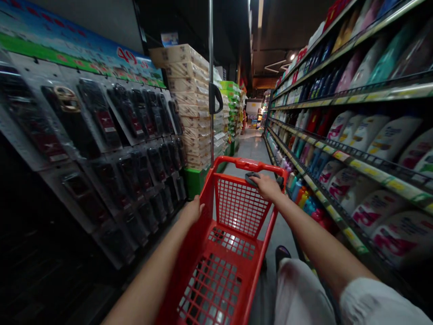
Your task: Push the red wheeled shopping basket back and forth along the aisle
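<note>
A red plastic shopping cart (248,280) with a grid floor stands in front of me, its inside showing bare grid. My left hand (193,210) is closed on the cart's left side edge; the thumb shows and the other fingers are mostly hidden. At the far end, my right hand (268,186) grips a dark grey cloth (252,178) and presses it against the top of the grid panel (241,205), just below the red handle bar (248,163). Part of the cloth shows on either side of this hand.
Packaged belts (98,113) hang on a rack at left. Behind it are stacked cartons (191,108) and an upright metal pole (211,49) with a black grip. Shelves of bottles (365,131) line the right side. A tiled aisle (252,146) runs ahead; my foot (281,255) is beside the cart.
</note>
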`<action>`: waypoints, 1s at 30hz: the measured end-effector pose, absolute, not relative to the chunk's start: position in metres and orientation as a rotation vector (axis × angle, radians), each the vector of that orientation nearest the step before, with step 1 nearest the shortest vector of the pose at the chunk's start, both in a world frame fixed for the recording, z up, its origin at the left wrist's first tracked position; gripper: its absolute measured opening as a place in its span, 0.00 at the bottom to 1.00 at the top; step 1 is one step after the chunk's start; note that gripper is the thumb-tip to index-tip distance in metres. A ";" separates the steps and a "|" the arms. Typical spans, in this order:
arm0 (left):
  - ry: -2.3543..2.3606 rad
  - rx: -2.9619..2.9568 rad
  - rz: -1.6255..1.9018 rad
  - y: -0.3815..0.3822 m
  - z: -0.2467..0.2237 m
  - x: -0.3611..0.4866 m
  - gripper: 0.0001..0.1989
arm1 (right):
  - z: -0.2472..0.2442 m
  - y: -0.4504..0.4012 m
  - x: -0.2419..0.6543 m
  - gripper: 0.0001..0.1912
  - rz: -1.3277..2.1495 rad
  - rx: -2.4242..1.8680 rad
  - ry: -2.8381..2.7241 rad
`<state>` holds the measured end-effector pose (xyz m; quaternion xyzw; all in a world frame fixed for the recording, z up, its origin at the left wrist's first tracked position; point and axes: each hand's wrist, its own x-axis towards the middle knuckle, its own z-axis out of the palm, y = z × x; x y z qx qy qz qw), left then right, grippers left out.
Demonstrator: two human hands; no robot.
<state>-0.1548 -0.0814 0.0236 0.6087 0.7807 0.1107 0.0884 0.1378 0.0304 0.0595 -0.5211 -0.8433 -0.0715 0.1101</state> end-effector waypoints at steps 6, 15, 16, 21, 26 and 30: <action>2.298 1.728 0.434 -0.096 0.012 -0.145 0.13 | 0.053 0.019 0.096 0.24 -0.249 -1.696 -2.405; 2.335 1.627 0.528 -0.120 0.001 -0.126 0.15 | 0.061 -0.002 -0.037 0.22 -0.212 -1.410 -2.517; 2.340 1.610 0.541 -0.122 0.000 -0.126 0.15 | 0.061 -0.003 -0.035 0.23 -0.216 -1.383 -2.528; 2.340 1.565 0.565 -0.130 0.002 -0.124 0.14 | 0.057 -0.002 0.040 0.23 -0.163 -1.479 -2.430; 2.317 1.588 0.576 -0.139 0.001 -0.114 0.14 | 0.059 -0.013 0.103 0.23 -0.158 -1.758 -2.224; 2.308 1.602 0.577 -0.149 0.001 -0.104 0.15 | 0.062 -0.027 0.068 0.21 -0.140 -1.768 -2.213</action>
